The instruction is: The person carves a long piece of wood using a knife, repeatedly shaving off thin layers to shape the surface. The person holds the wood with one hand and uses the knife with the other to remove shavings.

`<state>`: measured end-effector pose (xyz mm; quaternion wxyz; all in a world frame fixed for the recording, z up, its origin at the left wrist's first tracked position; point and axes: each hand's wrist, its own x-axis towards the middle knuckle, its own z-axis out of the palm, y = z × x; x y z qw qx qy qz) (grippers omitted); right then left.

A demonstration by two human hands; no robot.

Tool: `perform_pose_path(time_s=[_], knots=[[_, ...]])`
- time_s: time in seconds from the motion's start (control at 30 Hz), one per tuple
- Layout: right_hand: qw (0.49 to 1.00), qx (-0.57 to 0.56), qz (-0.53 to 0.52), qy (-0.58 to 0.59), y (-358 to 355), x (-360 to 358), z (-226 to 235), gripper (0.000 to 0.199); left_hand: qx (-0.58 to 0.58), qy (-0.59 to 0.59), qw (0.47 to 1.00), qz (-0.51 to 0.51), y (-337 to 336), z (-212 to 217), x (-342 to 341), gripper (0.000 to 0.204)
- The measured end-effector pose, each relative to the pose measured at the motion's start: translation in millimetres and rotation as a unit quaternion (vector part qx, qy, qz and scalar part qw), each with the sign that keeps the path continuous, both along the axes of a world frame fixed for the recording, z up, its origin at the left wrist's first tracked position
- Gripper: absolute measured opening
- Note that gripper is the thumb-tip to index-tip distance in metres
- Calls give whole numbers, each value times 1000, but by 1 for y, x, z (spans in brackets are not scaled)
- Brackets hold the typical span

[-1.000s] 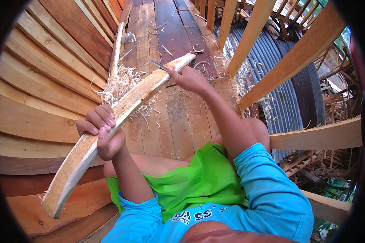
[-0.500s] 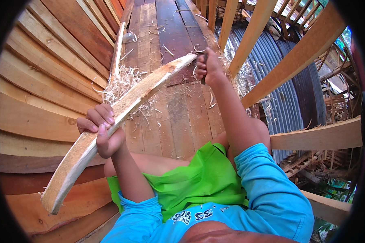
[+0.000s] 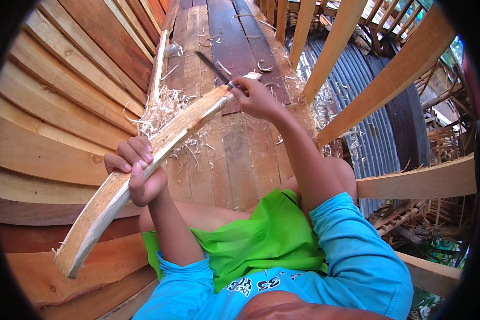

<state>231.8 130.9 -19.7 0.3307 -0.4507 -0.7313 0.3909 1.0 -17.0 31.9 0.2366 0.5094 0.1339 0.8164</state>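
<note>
A long, pale strip of wood (image 3: 176, 130) with a rough brown face slants from lower left up toward the far middle. My left hand (image 3: 136, 170) is closed around its lower half, thumb on the near side. Close to the strip's far end, my right hand (image 3: 255, 97) is closed on the handle of a knife (image 3: 213, 67). Its dark blade points up and to the left, lying across the strip or just above it; I cannot tell whether the edge touches the wood. Most of the handle is hidden in my fingers.
Curled wood shavings (image 3: 168, 106) lie heaped on the plank floor (image 3: 237, 154) beyond my left hand. A plank wall (image 3: 53, 128) rises close on the left. Wooden railing posts (image 3: 384, 85) stand on the right, with corrugated metal sheets (image 3: 352, 101) beyond and below them.
My right hand has drawn back from the strip's far tip, nearer and to the left. The knife blade now shows pointing up-left. My left hand and the strip have hardly moved.
</note>
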Motion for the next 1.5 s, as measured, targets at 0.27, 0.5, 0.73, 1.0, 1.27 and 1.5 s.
perform_pose_path(time_s=[0.27,0.5,0.73,1.0,1.27,1.5], knots=[[976,-108,-20,-190,-20,-4,-13,46,-30,-18,999,37,2,1,6,18],[952,143,-231,-138,-15,-19,-59,61,7,-26,1000,-11,9,0,11,18],[956,54,-170,-233,-29,-26,-26,53,-14,-35,999,13,0,0,7,19],[949,140,-197,-203,-26,-19,-33,56,1,-30,1000,-9,1,0,9,22],[928,194,-251,-198,-20,-22,-41,53,10,-20,1000,-12,2,1,12,20],[916,200,-285,-197,-28,-24,-56,52,15,-12,1000,-23,5,-5,8,21]])
